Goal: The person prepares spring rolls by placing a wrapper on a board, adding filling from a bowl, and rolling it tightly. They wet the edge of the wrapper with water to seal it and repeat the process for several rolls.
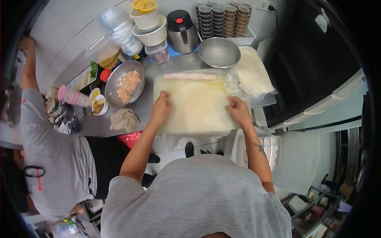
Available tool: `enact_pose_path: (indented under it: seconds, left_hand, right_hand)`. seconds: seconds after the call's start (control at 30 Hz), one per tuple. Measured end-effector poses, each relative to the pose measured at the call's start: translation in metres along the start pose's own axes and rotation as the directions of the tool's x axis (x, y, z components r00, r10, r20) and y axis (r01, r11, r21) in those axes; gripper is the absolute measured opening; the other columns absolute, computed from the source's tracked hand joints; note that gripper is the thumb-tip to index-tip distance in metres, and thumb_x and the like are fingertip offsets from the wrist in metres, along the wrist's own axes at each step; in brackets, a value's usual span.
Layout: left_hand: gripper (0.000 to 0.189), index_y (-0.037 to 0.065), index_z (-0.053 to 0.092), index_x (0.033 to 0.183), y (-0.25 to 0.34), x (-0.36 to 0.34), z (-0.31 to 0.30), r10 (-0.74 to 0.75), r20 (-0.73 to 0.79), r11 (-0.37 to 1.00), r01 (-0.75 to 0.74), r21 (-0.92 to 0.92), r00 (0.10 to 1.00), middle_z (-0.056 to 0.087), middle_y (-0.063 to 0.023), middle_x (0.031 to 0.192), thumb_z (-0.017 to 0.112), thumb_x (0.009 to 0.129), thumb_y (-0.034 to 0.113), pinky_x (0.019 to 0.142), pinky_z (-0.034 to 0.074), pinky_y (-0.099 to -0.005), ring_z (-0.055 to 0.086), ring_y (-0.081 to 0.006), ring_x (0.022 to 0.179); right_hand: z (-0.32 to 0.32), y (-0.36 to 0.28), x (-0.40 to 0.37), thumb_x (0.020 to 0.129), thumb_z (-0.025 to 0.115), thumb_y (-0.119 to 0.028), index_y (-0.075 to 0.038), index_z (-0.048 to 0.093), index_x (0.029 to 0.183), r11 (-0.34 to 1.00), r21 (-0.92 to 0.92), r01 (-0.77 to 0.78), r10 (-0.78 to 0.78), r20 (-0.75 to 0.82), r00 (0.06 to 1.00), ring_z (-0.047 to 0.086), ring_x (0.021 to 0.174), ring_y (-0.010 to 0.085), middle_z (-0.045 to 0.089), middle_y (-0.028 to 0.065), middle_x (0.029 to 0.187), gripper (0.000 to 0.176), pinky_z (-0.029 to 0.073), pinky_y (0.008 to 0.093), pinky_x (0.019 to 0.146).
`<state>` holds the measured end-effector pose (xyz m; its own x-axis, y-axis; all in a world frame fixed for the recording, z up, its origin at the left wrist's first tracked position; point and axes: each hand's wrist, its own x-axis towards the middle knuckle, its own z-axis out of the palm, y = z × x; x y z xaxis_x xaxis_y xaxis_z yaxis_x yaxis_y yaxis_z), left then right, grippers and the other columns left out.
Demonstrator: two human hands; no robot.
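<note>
Left hand (162, 106), right hand (238, 109) on one wrapper (198, 105), apparently.

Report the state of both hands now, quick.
Left hand: open, resting on the round wrapper.
Right hand: curled at the wrapper's right edge; whether it grips cannot be told.

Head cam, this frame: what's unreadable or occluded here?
All head view.
1. Whether the left hand or right hand pinches the round pale wrapper sheet: the hands' backs cover the fingertips.
2. Contents of the stacked small lidded cups: too small.
3. What the co-worker's raised hand touches: lost in the dark lens rim.
</note>
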<state>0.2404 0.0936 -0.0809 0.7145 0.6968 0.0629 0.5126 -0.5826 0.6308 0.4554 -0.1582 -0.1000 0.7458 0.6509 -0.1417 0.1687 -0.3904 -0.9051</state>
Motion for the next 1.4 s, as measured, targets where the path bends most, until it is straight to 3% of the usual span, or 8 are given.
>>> enact_pose_path:
  seconds: [0.33,0.63,0.83,0.97,1.13,1.27,1.37,1.4]
  left_hand:
    - [0.006,0.002,0.059,0.085,0.012,0.002,-0.012,0.018,0.038,0.979,-0.025,0.203,0.999,0.06,-0.0201,0.088,0.057,0.079,0.004,0.072,0.047,-0.0444,0.059,-0.0389,0.082]
    - [0.008,0.005,0.062,0.087,0.161,0.152,0.061,0.622,-0.033,0.78,-0.623,-0.049,0.782,0.06,-0.0153,0.083,0.059,0.08,0.008,0.073,0.047,-0.0422,0.061,-0.0325,0.084]
    - [0.006,0.007,0.066,0.081,0.171,0.224,0.114,0.445,0.596,0.797,-0.599,0.078,0.669,0.068,-0.0163,0.089,0.063,0.076,0.007,0.077,0.051,-0.0352,0.065,-0.0276,0.084]
    - [0.007,0.006,0.064,0.085,0.158,0.226,0.104,0.393,0.284,0.876,-0.263,-0.404,0.874,0.065,-0.0088,0.079,0.061,0.079,0.004,0.067,0.05,-0.0325,0.061,-0.0186,0.072]
    - [0.008,0.004,0.06,0.093,0.136,0.148,0.029,0.272,0.347,0.467,0.193,-0.863,0.897,0.059,0.0003,0.074,0.061,0.086,0.006,0.059,0.044,-0.025,0.054,-0.0092,0.064]
    - [0.006,0.002,0.061,0.091,0.097,0.085,0.087,0.146,0.405,0.832,0.109,-0.544,0.903,0.061,-0.007,0.08,0.059,0.085,0.005,0.061,0.048,-0.0341,0.058,-0.0181,0.068]
    - [0.011,0.0,0.06,0.091,0.07,0.052,0.116,0.47,-0.198,0.874,-0.423,0.237,0.86,0.061,-0.0163,0.088,0.054,0.082,-0.001,0.071,0.048,-0.0425,0.06,-0.0302,0.08]
    - [0.018,-0.001,0.058,0.09,0.053,0.054,0.112,0.335,-0.267,0.94,-0.299,0.165,0.904,0.059,-0.0226,0.093,0.049,0.076,-0.007,0.078,0.045,-0.0475,0.056,-0.0394,0.09]
  right_hand:
    - [0.002,-0.013,-0.006,0.075,0.065,-0.018,-0.011,0.056,0.117,0.973,-0.198,0.117,-0.117,0.008,0.993,0.065,0.074,0.0254,0.067,0.0064,0.075,0.044,0.05,0.038,0.069]
    - [0.005,-0.023,-0.01,0.075,0.062,-0.018,-0.016,0.056,0.119,0.959,-0.277,0.054,-0.064,-0.027,0.998,0.065,0.072,0.0253,0.065,0.0047,0.073,0.045,0.05,0.0392,0.068]
    - [0.005,-0.027,-0.014,0.075,0.064,-0.018,-0.016,0.056,0.119,0.964,-0.268,0.009,-0.021,-0.042,0.999,0.063,0.072,0.025,0.063,0.0058,0.074,0.045,0.049,0.0369,0.068]
    - [0.006,-0.025,-0.013,0.075,0.062,-0.018,-0.017,0.056,0.119,0.958,-0.284,0.049,-0.067,-0.053,0.996,0.064,0.072,0.0259,0.064,0.0057,0.073,0.045,0.049,0.0388,0.068]
    - [0.006,-0.026,-0.011,0.075,0.06,-0.019,-0.017,0.055,0.121,0.941,-0.334,0.053,-0.071,-0.041,0.997,0.065,0.072,0.0262,0.065,0.0054,0.073,0.046,0.05,0.0399,0.068]
    - [0.005,-0.028,-0.012,0.076,0.06,-0.019,-0.017,0.055,0.121,0.937,-0.344,0.066,-0.085,-0.039,0.996,0.063,0.071,0.0255,0.063,0.0055,0.073,0.046,0.049,0.0393,0.066]
    - [0.008,-0.031,-0.015,0.076,0.059,-0.018,-0.016,0.054,0.122,0.928,-0.367,0.067,-0.084,-0.03,0.996,0.064,0.074,0.0264,0.064,0.0062,0.075,0.046,0.049,0.0404,0.068]
    - [0.007,-0.032,-0.016,0.076,0.058,-0.018,-0.015,0.054,0.122,0.921,-0.384,0.065,-0.083,-0.031,0.996,0.065,0.075,0.027,0.065,0.0065,0.077,0.046,0.049,0.0412,0.069]
